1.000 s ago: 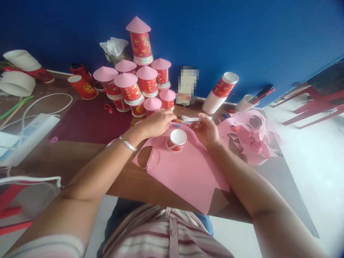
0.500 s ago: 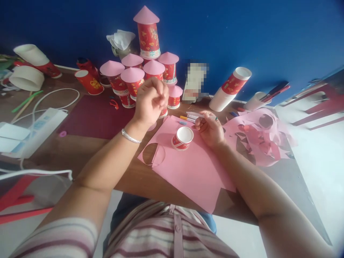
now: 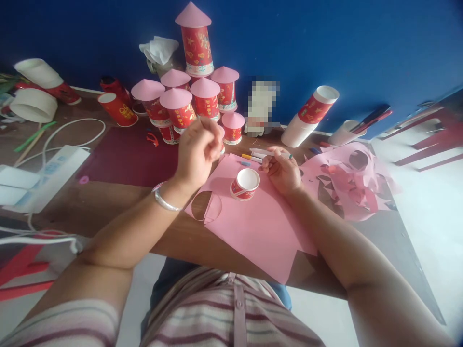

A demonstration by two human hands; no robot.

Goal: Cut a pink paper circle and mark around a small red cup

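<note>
My left hand (image 3: 197, 152) is raised with its fingers curled closed, in front of the decorated paper cups; whatever it may hold is hidden. My right hand (image 3: 285, 171) is closed around a white marker (image 3: 265, 152) with a dark green end, lying nearly level. Between and below the hands, a short red-and-white paper cup (image 3: 248, 182) stands upright on pink paper (image 3: 253, 231). Behind my left hand are several red cups with pink cone roofs, among them a tall one (image 3: 197, 46) at the top of the stack.
Cut pink paper scraps (image 3: 352, 183) lie to the right. Near the wall stand a leaning cup stack (image 3: 306, 120) and a pen cup (image 3: 343, 132). More markers (image 3: 252, 157) lie beside my right hand. A power strip (image 3: 58, 178) with white cables is at the left.
My left hand has come down and slightly left, toward me. My right hand still holds the marker in nearly the same place. The small cup stays put.
</note>
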